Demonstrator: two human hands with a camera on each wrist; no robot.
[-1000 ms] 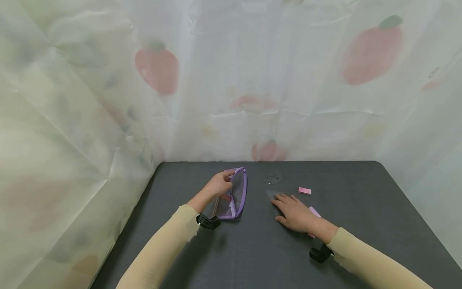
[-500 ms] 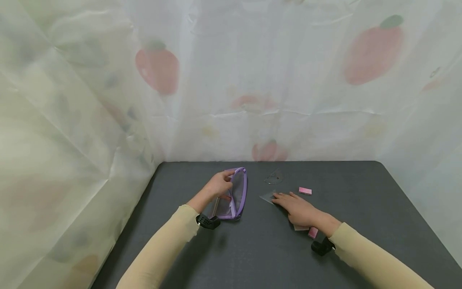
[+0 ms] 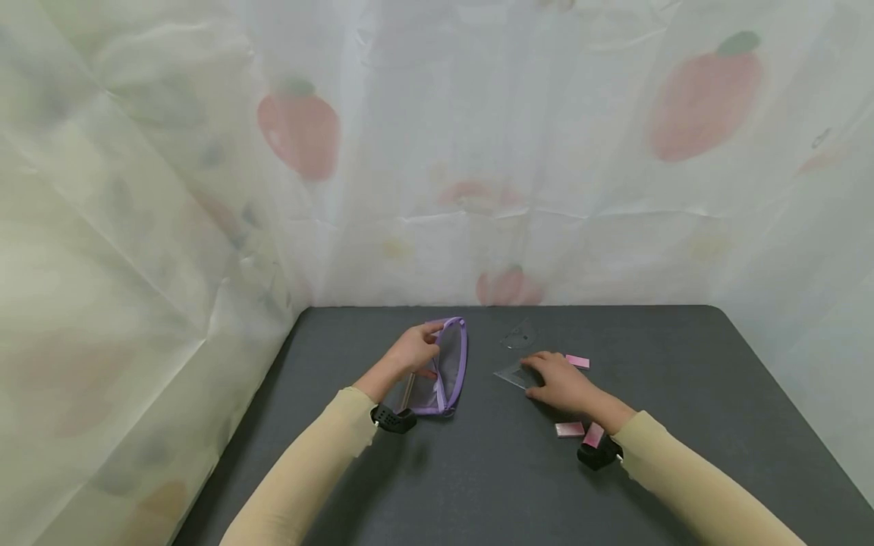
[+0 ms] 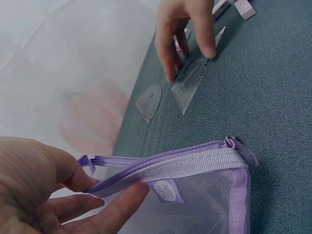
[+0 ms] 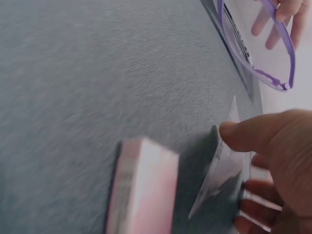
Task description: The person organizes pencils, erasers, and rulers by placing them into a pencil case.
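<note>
My left hand (image 3: pixel 412 349) pinches the upper zip edge of a purple mesh pouch (image 3: pixel 448 369) and holds its mouth open on the dark table; thumb and fingers (image 4: pixel 114 200) show on the purple trim (image 4: pixel 195 163). A clear triangle ruler (image 3: pixel 509 373) lies right of the pouch. My right hand (image 3: pixel 558 381) is on the ruler, its thumb (image 5: pixel 248 136) at one edge and its fingers at the other. In the right wrist view the ruler (image 5: pixel 220 181) looks tipped up on one side.
A clear protractor (image 3: pixel 519 335) lies just beyond the ruler. One pink eraser (image 3: pixel 576 361) sits by my right fingers, and two more (image 3: pixel 570 429) lie beside my right wrist. White sheeting with strawberry prints (image 3: pixel 478 189) walls the table (image 3: pixel 683 379) on three sides.
My right hand slid forward and left off the pink erasers near my wrist and closed its thumb and fingers on the triangle ruler. The left hand and pouch stayed put.
</note>
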